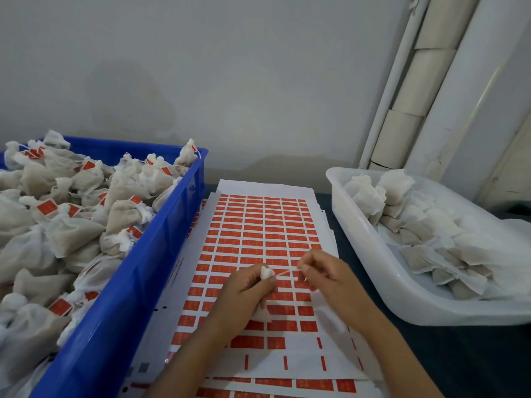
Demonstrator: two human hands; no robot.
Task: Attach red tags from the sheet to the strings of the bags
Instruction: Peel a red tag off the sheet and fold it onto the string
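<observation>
I'm seeing the left hand (247, 285) gripping a bag (265, 273) at lower centre, the right hand (324, 272) pinching its string (287, 272) taut over the tag sheet (258, 234). A blue crate (161, 239) of tagged bags is sitting left, a white tray (359, 239) of bags right.

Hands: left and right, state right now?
Left hand: grips a small white bag.
Right hand: pinches the bag's string, pulled taut.
</observation>
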